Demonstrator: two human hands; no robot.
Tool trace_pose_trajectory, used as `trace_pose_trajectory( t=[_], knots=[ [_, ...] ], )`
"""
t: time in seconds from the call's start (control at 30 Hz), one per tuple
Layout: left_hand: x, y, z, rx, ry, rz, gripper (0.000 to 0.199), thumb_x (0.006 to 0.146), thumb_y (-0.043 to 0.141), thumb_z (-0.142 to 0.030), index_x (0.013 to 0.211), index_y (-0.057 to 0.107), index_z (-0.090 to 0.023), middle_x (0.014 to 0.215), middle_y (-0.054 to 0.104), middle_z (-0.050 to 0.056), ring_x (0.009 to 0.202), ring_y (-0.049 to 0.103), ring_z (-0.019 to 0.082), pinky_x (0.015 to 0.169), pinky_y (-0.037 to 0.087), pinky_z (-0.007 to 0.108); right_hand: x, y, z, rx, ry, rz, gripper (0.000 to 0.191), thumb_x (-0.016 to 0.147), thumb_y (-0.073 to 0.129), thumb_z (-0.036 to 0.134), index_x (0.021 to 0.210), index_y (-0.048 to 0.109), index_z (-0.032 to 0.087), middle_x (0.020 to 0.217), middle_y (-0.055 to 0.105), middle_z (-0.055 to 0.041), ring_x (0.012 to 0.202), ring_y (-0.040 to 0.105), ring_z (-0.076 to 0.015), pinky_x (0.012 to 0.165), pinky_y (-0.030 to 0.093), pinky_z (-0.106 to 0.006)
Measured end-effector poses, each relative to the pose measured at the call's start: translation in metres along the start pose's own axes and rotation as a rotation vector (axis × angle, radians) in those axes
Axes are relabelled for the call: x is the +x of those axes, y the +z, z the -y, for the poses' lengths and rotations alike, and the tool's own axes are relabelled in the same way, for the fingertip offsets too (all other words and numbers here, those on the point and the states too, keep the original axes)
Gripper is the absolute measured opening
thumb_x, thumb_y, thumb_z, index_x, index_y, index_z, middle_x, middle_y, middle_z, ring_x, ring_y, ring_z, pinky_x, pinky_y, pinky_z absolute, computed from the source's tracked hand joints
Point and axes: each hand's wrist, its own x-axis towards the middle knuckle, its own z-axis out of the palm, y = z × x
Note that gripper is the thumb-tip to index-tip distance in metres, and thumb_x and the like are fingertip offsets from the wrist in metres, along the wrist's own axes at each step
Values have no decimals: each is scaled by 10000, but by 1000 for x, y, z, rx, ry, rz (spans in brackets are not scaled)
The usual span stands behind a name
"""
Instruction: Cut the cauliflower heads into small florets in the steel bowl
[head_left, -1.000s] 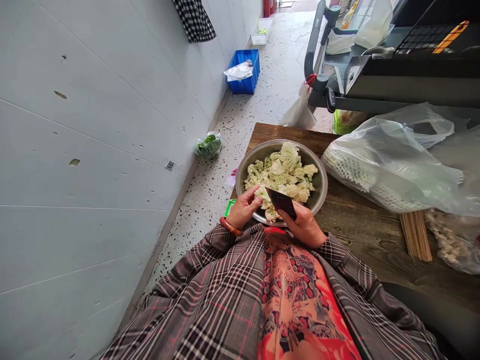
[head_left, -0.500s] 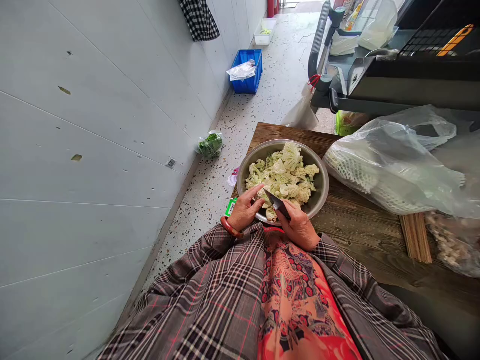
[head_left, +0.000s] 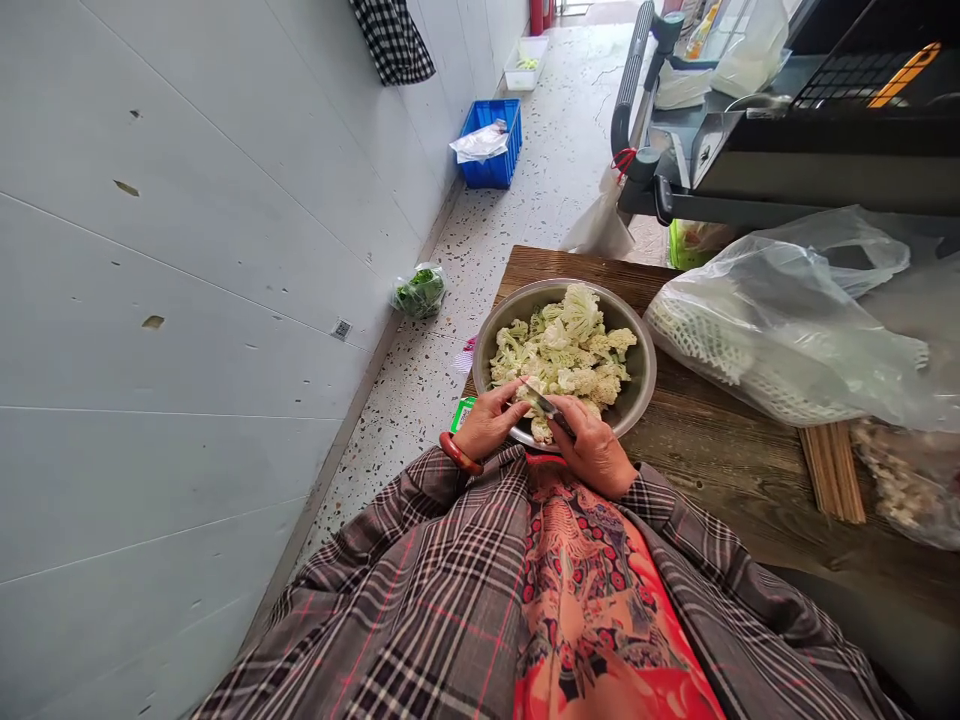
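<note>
A steel bowl point(head_left: 643, 385) on the wooden table holds a heap of cauliflower florets point(head_left: 574, 340). Over its near rim, my right hand point(head_left: 592, 447) is wrapped round a knife point(head_left: 546, 405), whose blade points up and left toward my other hand. My left hand point(head_left: 487, 420), with a reddish bangle on the wrist, pinches a cauliflower piece point(head_left: 531, 386) at the blade's tip. The fingers partly cover that piece, so its full shape is hidden.
Right of the bowl, a clear plastic bag point(head_left: 787, 320) with net-wrapped contents lies on the wooden table point(head_left: 697, 450), near a bundle of sticks point(head_left: 831, 475). Bagged greens point(head_left: 420, 292) and a blue crate point(head_left: 491, 150) stand along the wall. A dark cart point(head_left: 750, 205) is beyond the table.
The knife blade has turned, showing a narrower face than before. Both hands stay almost in place above the bowl's near side. The view has shifted very slightly.
</note>
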Motion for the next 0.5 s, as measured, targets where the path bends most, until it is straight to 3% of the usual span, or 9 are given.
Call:
trace_pose_trajectory(
  t=[0.13, 0.23, 0.33, 0.5],
  knots=[
    [-2, 6, 2, 35, -18, 1, 440, 880, 531, -480, 1135, 662, -146, 1066, 698, 82, 948, 633, 225, 874, 506, 344, 1, 1, 2, -15, 28, 3, 334, 933, 443, 189, 1263, 492, 183, 1192, 615, -123, 1068, 621, -227, 918, 522, -380],
    [-3, 7, 4, 124, 53, -57, 440, 871, 562, -448, 1194, 637, -159, 1180, 671, 108, 1076, 612, 255, 978, 462, 394, 2, 3, -1, 31, 47, -8, 316, 938, 446, 210, 1249, 500, 190, 1169, 627, -115, 1065, 621, -224, 927, 517, -384],
    [-1, 5, 5, 172, 118, -37, 459, 864, 581, -428, 1238, 615, -162, 1282, 622, 138, 1186, 568, 271, 1056, 406, 429, 1, 4, -5, 79, 60, -13, 313, 947, 445, 237, 1253, 498, 202, 1155, 634, -111, 1071, 617, -223, 930, 516, -390],
    [2, 4, 3, 12, -15, 62, 486, 873, 568, -436, 1270, 600, -157, 1257, 642, 107, 1157, 579, 266, 1038, 422, 410, 1, 3, -5, 102, 48, 4, 385, 958, 443, 252, 1342, 450, 226, 1229, 604, -111, 1120, 597, -220, 957, 509, -397]
  ],
)
